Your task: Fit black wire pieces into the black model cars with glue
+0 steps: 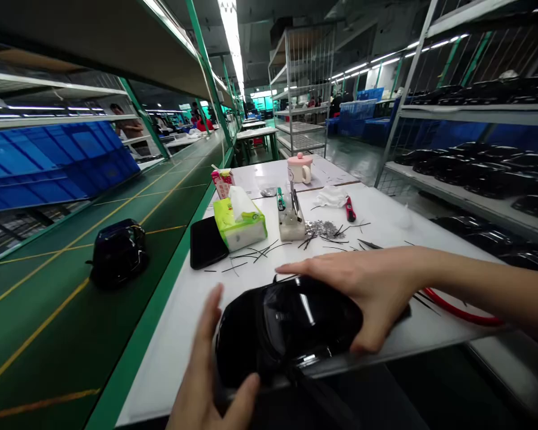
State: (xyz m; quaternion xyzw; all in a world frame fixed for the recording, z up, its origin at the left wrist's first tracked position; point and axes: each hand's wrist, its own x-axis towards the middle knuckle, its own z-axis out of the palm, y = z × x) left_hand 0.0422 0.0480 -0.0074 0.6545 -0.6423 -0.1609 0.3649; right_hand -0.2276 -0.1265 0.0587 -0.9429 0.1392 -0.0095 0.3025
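Note:
A glossy black toy car body (291, 322) lies at the near edge of the white table, in front of me. My right hand (367, 286) is wrapped over its right end, fingers along the far side and thumb on the near side. Around the left end, my left hand (210, 370) has its thumb and fingers spread apart; whether it touches the shell I cannot tell. Thin black strips (257, 254) are scattered beyond the car, near a small pile of silvery bits (325, 229).
On the left, a green conveyor (161, 221) carries another black car body (119, 251). The table (174, 334) holds a tissue pack (242, 230), a black phone-like slab (206, 242), a tool holder (291, 227), a red cutter (350, 209) and a lidded mug (299, 170). Racks (475, 179) of black shells stand right.

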